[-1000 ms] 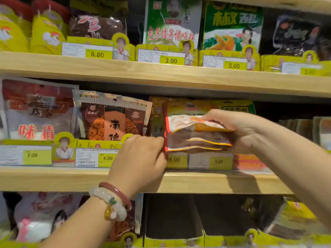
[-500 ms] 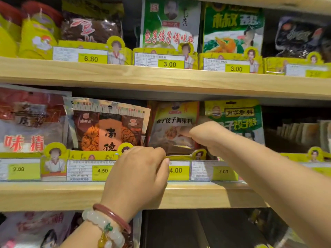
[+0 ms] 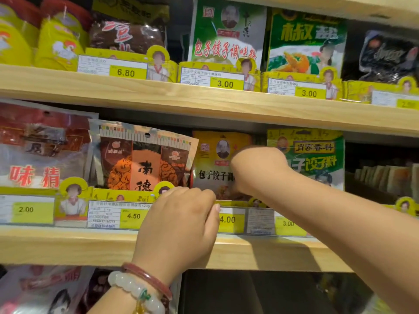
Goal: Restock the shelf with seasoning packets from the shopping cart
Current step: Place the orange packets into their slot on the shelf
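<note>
Right hand [image 3: 256, 168], at centre right of the frame, reaches across from the lower right with its fingers curled against the front of the yellow packet [image 3: 215, 164], which stands upright on the middle shelf [image 3: 68, 243]. Its fingertips are hidden behind the knuckles, so whether they pinch the packet or only press it I cannot tell. Left hand [image 3: 179, 225], at lower centre, has its fingers curled over the top edge of the yellow price strip [image 3: 108, 214] at the shelf's front lip, thumb tip near the 4.00 tag [image 3: 227, 219]. What its fingertips grip behind the strip is hidden. Two bracelets [image 3: 140, 286], one red and one pale bead, circle the left wrist.

The yellow packet sits between an orange-brown packet [image 3: 142, 159] on its left and a green packet [image 3: 317, 155] on its right, just beside both. At far left of the same shelf stands a red-and-white packet [image 3: 38, 150]. On the upper shelf [image 3: 204, 98] stand yellow bags [image 3: 59, 44], a dark packet [image 3: 127, 35], two green packets and a black one at the far right, each behind a price tag.
</note>
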